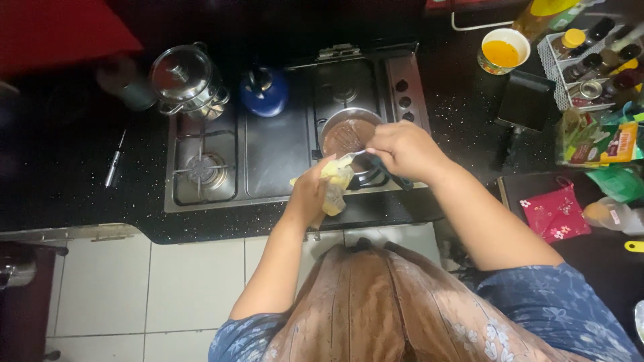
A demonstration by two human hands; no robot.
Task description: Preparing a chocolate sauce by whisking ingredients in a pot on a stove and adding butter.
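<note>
Far left of frame: a small knife-like tool (115, 161) lies on the black speckled tabletop (60, 181), well apart from the stove.

Upper left: lidded steel pot (184, 79) at the back left corner of the steel gas stove (275, 157); front left burner (201, 167) bare. Just right of the pot, a blue kettle (263, 90) at the back centre.

Centre: my left hand (312, 194) sits at the stove's front edge, fingers closed around a pale yellow packet (335, 184), which is tilted toward the pan. The packet is held in the air, just beside the pan's near rim.

Centre right: small steel saucepan (349, 137) on the front right burner, holding a brown mixture. My right hand (402, 151) is over the pan's right rim, fingers closed on a metal spoon (353, 155) whose bowl meets the top of the packet. A dark cloth shows under this hand; cannot tell whether I grip it too.

Upper right: cup of orange liquid (504, 50) on the tabletop, then a white rack of spice jars (594, 60).

Right edge: red flowered pot holder (555, 213), near a green packet (614, 182).
</note>
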